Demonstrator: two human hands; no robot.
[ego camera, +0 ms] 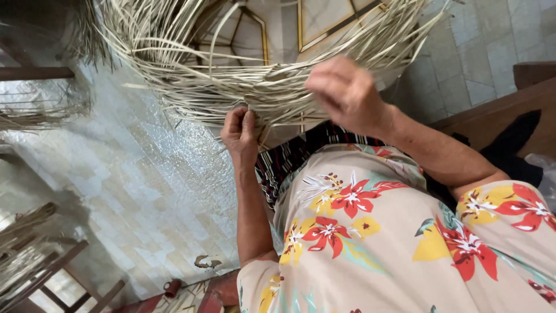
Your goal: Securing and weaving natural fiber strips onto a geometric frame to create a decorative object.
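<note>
A thick bundle of pale straw-coloured cane strands (231, 87) curves across the top of the view in front of me. My left hand (240, 133) pinches the strands at the bundle's lower edge, fingers closed around a few of them. My right hand (346, 93) is raised over the right part of the bundle, fingers curled and touching the strands; it is blurred, so its grip is unclear. Both forearms reach out from a floral shirt (370, 232) at the bottom right.
Pale tiled floor (133, 174) lies below. A wooden bench edge (509, 110) is at the right. A metal frame with yellow bars (313, 23) shows behind the strands. More cane and a wooden rack (40, 255) stand at the lower left.
</note>
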